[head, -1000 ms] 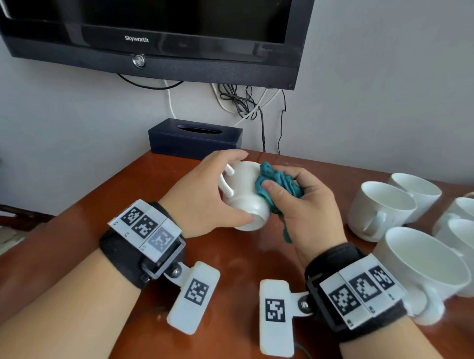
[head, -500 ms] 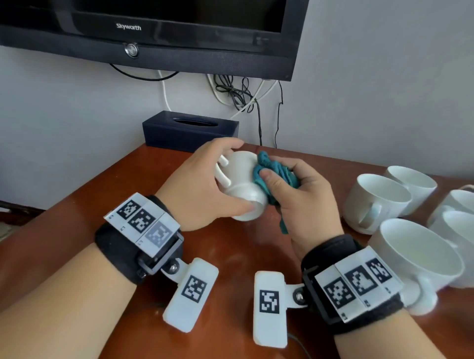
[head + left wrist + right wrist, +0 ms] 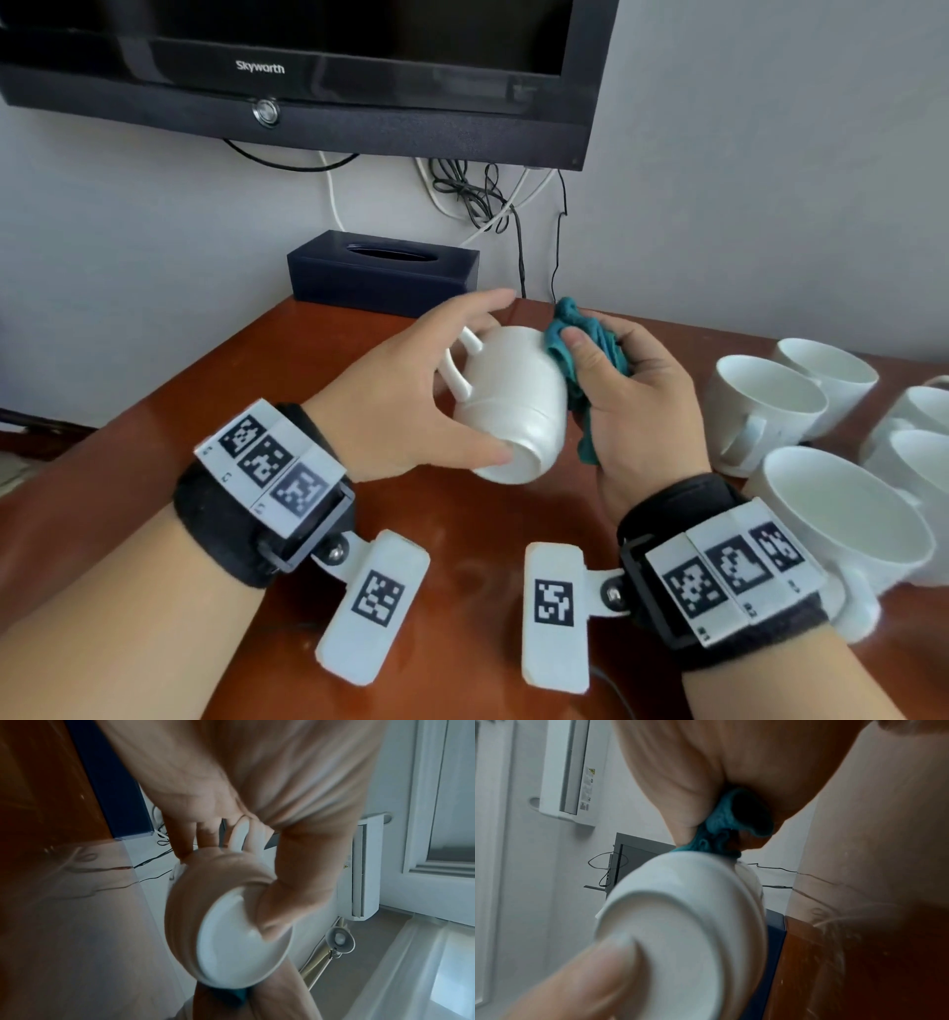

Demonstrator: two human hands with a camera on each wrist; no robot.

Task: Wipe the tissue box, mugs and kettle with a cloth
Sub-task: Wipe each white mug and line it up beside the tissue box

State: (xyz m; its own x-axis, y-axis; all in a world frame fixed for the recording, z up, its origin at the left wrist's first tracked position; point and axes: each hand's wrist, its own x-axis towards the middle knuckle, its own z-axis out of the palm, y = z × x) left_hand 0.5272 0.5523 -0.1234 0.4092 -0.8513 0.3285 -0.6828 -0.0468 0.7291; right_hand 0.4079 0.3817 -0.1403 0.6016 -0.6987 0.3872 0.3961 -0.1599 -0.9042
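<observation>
Head view: the left hand [image 3: 405, 406] grasps a glossy white ceramic mug [image 3: 513, 406] tipped on its side above the brown wooden table [image 3: 318, 360], base nearest; the right hand [image 3: 642, 406] clutches a bunched teal cloth [image 3: 590, 349] against its right side

Left wrist view: thumb on the mug's ringed base [image 3: 239, 941]

Right wrist view: cloth [image 3: 731, 823] touches the mug's far end

The mug [image 3: 506, 395] held in the left hand's fingers [image 3: 462, 313] is plain glossy white, handle and base alike. Against its side, under the right hand's fingers [image 3: 580, 349], the bunched cloth [image 3: 590, 336] is teal. Beyond the fingers, the tissue box [image 3: 382, 272] is dark navy. The mugs [image 3: 765, 406] to the right of the right hand's fingers are white too. The worktop [image 3: 318, 360] below is reddish-brown wood with a sheen. Both wrist bands [image 3: 231, 519] are black, carrying white tags printed with black square-code patterns.
</observation>
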